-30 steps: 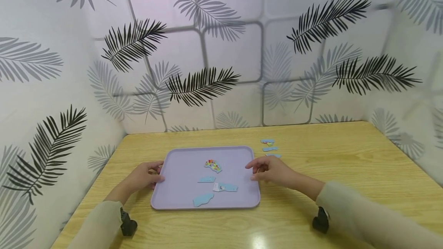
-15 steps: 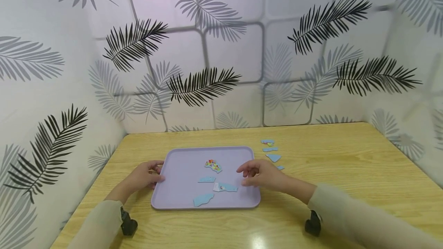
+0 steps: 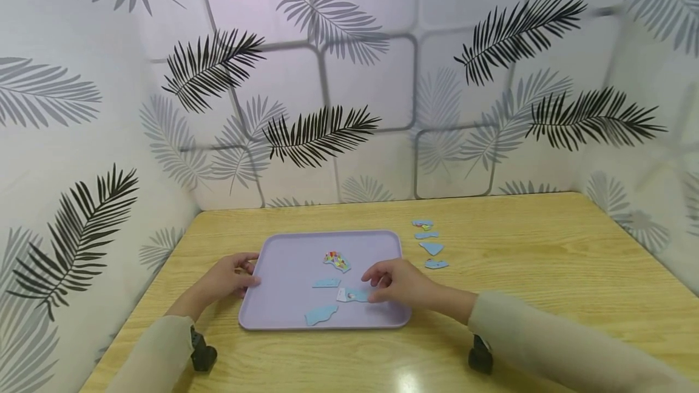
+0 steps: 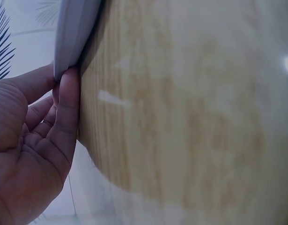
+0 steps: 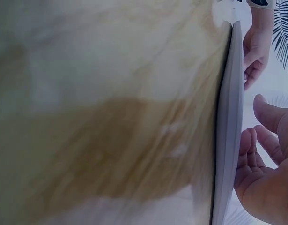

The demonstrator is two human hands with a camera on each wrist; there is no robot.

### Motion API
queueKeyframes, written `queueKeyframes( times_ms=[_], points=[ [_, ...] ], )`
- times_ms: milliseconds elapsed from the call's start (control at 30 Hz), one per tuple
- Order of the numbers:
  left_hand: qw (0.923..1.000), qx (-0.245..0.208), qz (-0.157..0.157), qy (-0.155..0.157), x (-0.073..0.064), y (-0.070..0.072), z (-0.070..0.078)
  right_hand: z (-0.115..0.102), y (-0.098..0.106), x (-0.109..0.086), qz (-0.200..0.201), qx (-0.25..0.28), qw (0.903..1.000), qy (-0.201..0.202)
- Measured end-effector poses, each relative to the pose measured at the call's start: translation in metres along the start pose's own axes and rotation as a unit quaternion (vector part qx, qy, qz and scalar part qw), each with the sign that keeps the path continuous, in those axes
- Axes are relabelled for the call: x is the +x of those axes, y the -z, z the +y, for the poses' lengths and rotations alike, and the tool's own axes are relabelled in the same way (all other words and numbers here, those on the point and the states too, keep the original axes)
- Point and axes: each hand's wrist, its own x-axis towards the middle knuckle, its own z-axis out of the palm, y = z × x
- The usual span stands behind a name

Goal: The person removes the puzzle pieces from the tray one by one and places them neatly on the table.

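Note:
A pale purple tray (image 3: 284, 314) lies on the table in the head view. My left hand (image 3: 228, 278) pinches its left edge; in the left wrist view the thumb and a finger (image 4: 69, 89) close on the rim. On the tray lie a piece with multicoloured patches (image 3: 336, 261) and light blue, puzzle-like pieces: a small one (image 3: 326, 282), a wavy one (image 3: 321, 315) and one with a white end (image 3: 352, 295). Over the tray's right part is my right hand (image 3: 401, 284), fingers loosely bent, holding nothing. Its thumb covers the right end of the white-ended piece; contact cannot be told.
Right of the tray, more light blue pieces stand in a column on the wooden table (image 3: 546, 259): the farthest (image 3: 423, 224), a thin strip (image 3: 426, 235), a triangular one (image 3: 432, 248) and the nearest (image 3: 436, 264). A leaf-patterned curtain (image 3: 371, 77) hangs behind the table.
My right hand has moved left from the tray's right edge to over the white-ended piece, uncovering the nearer pieces on the table. The left hand and the tray have stayed in place.

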Motion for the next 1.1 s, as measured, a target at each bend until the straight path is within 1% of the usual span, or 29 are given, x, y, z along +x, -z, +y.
queueKeyframes(
  times_ms=[167,300,400,533,767,1100],
  points=[
    [1.0,-0.001,-0.002,-0.002,0.0,0.0,-0.001,0.002,-0.006,0.003,0.005,-0.013,0.9999,0.002],
    [1.0,-0.002,-0.001,0.0,0.0,0.0,-0.001,0.005,-0.01,0.005,0.009,-0.038,0.999,0.02],
    [1.0,-0.002,-0.005,-0.005,0.0,-0.001,-0.001,0.004,-0.013,0.008,0.007,-0.046,0.9987,0.018],
    [0.9999,-0.003,-0.006,-0.01,0.0,0.0,-0.002,0.002,-0.016,0.01,0.007,-0.046,0.9989,0.005],
    [0.9999,-0.007,-0.005,-0.012,0.0,0.0,-0.003,-0.002,-0.02,0.011,0.014,-0.06,0.9981,-0.002],
    [0.9999,-0.006,-0.003,-0.014,0.0,0.0,-0.004,-0.005,-0.021,0.011,0.011,-0.056,0.9983,-0.013]
  ],
)
